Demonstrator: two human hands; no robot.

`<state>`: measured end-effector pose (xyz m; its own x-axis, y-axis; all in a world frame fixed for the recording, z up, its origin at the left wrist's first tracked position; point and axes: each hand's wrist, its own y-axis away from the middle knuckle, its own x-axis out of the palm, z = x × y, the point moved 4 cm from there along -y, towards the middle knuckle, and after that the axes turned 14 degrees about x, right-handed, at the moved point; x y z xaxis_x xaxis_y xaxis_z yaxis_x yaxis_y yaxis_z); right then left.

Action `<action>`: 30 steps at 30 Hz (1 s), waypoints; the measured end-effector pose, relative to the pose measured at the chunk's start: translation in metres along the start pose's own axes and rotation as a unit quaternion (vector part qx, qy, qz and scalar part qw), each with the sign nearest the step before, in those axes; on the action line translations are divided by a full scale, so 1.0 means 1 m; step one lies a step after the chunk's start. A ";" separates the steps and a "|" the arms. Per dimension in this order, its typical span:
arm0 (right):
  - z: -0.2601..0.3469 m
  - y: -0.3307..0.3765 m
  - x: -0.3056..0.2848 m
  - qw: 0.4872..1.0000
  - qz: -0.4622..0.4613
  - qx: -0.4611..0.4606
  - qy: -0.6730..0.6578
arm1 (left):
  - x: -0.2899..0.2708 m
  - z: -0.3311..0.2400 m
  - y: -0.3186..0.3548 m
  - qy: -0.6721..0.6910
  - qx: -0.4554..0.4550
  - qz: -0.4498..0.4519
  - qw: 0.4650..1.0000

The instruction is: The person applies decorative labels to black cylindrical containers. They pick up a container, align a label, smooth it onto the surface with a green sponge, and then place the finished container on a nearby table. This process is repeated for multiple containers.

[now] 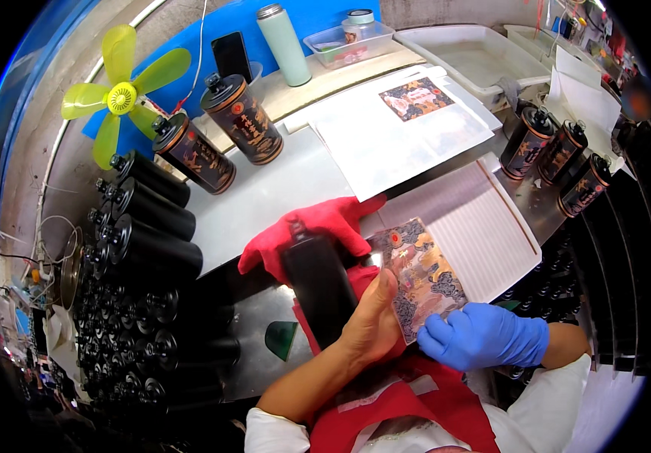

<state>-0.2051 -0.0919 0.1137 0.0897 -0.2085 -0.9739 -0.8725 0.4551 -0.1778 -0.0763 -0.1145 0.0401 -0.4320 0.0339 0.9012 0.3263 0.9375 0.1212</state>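
Observation:
My bare left hand grips a plain black bottle that lies tilted on a red cloth at the bench's near edge. Its thumb presses the left edge of an ornate, colourful label against the bottle's side. My right hand, in a blue glove, pinches the label's lower right corner. The label stretches out to the right of the bottle, over a ribbed white board.
Several plain black bottles lie stacked at the left. Labelled bottles stand behind and at the right. Further back are label sheets, a yellow fan, a green flask and a white tray.

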 end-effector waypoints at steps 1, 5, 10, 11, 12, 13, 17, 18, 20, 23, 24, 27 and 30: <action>0.000 0.005 0.002 1.000 0.008 -0.007 -0.020 | 0.002 0.001 0.003 0.007 0.001 -0.007 1.000; -0.047 0.022 -0.016 0.934 -0.121 0.207 -0.264 | 0.004 0.003 0.012 -0.107 0.027 -0.008 0.994; -0.095 0.019 -0.001 0.711 0.071 0.409 -0.567 | 0.011 0.012 0.023 -0.331 0.017 0.147 0.932; -0.096 0.019 0.002 0.746 0.118 0.368 -0.542 | 0.017 0.011 0.025 -0.359 0.001 0.144 0.922; -0.095 0.021 0.008 0.730 0.142 0.356 -0.566 | 0.020 0.012 0.027 -0.386 -0.014 0.135 0.912; -0.096 0.024 0.010 0.728 0.115 0.339 -0.585 | 0.024 0.014 0.024 -0.377 0.001 0.147 0.914; -0.106 0.037 -0.003 0.756 0.066 0.366 -0.538 | 0.036 0.021 0.007 -0.391 0.001 0.116 0.913; -0.113 0.042 -0.008 0.754 0.039 0.362 -0.546 | 0.037 0.021 0.006 -0.388 -0.007 0.111 0.915; -0.132 0.054 -0.020 0.750 -0.014 0.356 -0.557 | 0.041 0.021 -0.005 -0.363 0.049 0.158 0.917; -0.198 0.049 -0.047 0.771 -0.069 0.396 -0.494 | 0.044 -0.004 0.000 -0.377 0.070 0.098 0.918; -0.226 0.048 -0.053 0.761 -0.092 0.411 -0.494 | 0.046 -0.010 -0.002 -0.380 0.075 0.068 0.919; -0.330 0.072 -0.079 0.753 -0.182 0.490 -0.399 | 0.035 -0.011 -0.012 -0.410 0.084 0.094 0.903; -0.417 0.080 -0.092 0.762 -0.209 0.539 -0.292 | 0.030 -0.018 -0.019 -0.419 0.110 0.062 0.899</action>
<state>-0.4835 -0.3973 0.2484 0.7238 -0.2525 -0.6422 0.1638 0.9669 -0.1956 -0.0796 -0.1373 0.0721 -0.9155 0.3057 0.2616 0.2816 0.9512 -0.1260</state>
